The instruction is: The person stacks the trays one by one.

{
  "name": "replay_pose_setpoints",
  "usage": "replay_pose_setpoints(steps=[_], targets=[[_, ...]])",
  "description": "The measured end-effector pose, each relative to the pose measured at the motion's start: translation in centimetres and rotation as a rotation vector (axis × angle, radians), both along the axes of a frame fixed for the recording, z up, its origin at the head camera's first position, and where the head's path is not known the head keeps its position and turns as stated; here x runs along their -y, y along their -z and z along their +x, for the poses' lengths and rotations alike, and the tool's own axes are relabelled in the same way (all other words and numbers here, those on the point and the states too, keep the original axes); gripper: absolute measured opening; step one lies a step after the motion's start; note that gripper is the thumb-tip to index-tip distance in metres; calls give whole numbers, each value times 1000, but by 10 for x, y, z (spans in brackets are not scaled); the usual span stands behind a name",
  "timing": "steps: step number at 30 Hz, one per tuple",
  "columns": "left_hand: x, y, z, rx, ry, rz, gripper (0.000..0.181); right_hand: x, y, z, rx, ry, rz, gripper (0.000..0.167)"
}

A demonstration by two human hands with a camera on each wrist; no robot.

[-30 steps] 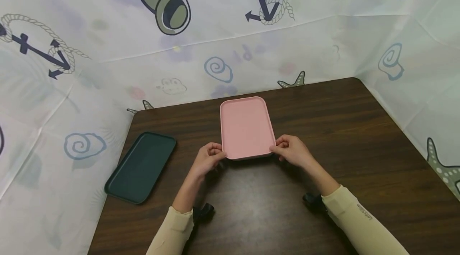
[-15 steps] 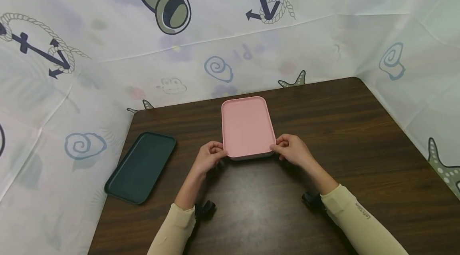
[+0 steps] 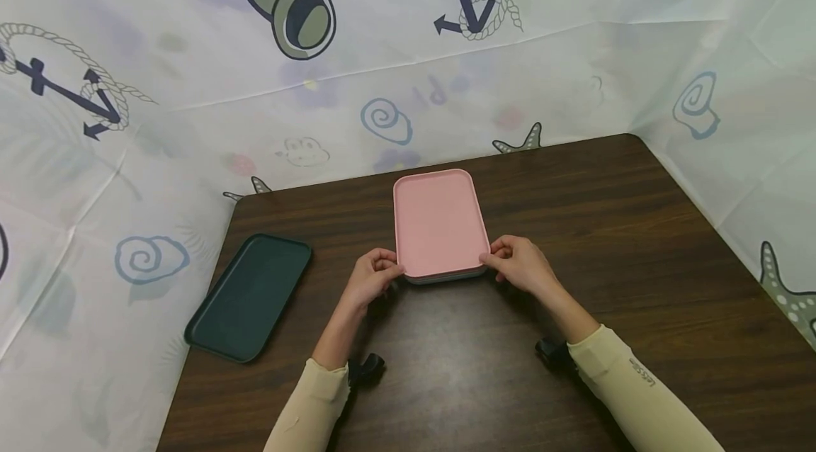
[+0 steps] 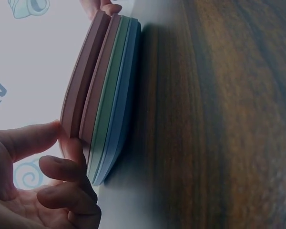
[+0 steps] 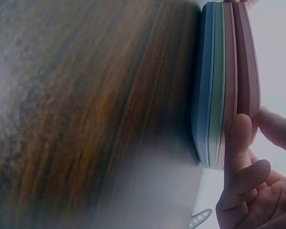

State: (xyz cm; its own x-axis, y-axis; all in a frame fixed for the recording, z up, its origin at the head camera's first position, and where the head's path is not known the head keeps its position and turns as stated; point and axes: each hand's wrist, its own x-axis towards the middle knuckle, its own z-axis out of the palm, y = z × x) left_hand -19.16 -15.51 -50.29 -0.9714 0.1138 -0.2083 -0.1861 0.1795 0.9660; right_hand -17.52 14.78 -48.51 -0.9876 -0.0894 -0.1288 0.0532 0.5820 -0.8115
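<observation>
A pink rectangular tray (image 3: 440, 225) with rounded corners lies on top of a stack near the far middle of the table. Its near left corner is pinched by my left hand (image 3: 372, 278), thumb on the rim and fingers under it. My right hand (image 3: 518, 264) pinches the near right corner the same way. Beneath it in the left wrist view come another pink tray (image 4: 99, 83), a green tray (image 4: 109, 95) and a blue tray (image 4: 126, 95) at the bottom. A narrow dark gap separates the top tray from the one below.
A dark green tray (image 3: 248, 300) lies slanted by itself near the table's left edge. The dark wood table (image 3: 605, 225) ends at a patterned white cloth (image 3: 561, 76) at the back and sides.
The held pink tray has shifted slightly right and away from me, and more of the stack's near edge shows beneath it. Both hands keep their pinch. The dark green tray stays put.
</observation>
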Motion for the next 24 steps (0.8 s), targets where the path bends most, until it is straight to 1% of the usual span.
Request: replay_pose_setpoints(steps=[4, 7, 9, 12, 14, 16, 19, 21, 24], targets=[[-3, 0, 1, -56, -8, -62, 28, 0, -1, 1, -9, 4, 28, 30], [-6, -1, 3, -103, -21, -122, 26, 0, -2, 1, -20, 6, 52, 30], [-7, -2, 4, -139, -29, -170, 23, 0, -2, 1, -27, 9, 66, 31], [-9, -3, 7, -192, -40, -268, 20, 1, -2, 2, -44, 14, 91, 31], [-9, -3, 9, -227, -41, -348, 19, 2, -1, 3, -67, 16, 113, 31], [-10, -3, 11, -248, -41, -431, 19, 3, -1, 4, -100, 14, 142, 31], [-11, -4, 15, -292, -32, -534, 20, 5, 0, 5, -157, 15, 187, 30], [-12, -5, 17, -316, -31, -578, 20, 6, 0, 6, -188, 21, 213, 29], [-13, -5, 18, -338, -34, -613, 19, 6, 0, 6, -209, 33, 236, 28]])
